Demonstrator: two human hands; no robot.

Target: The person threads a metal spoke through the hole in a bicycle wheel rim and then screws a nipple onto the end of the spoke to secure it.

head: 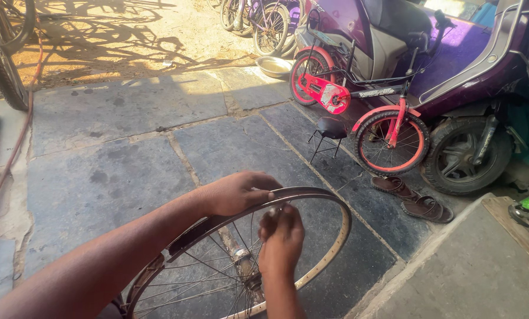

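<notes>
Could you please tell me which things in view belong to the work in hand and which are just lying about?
In hand:
bare wheel rim
spokes
left hand
right hand

Lying about:
small red bicycle
sandals
metal bowl
purple scooter

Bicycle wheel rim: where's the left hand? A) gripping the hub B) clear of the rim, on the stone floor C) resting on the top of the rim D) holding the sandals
C: the left hand lies over the top of the bicycle wheel rim, while the right hand is at the spokes just inside it.
</notes>
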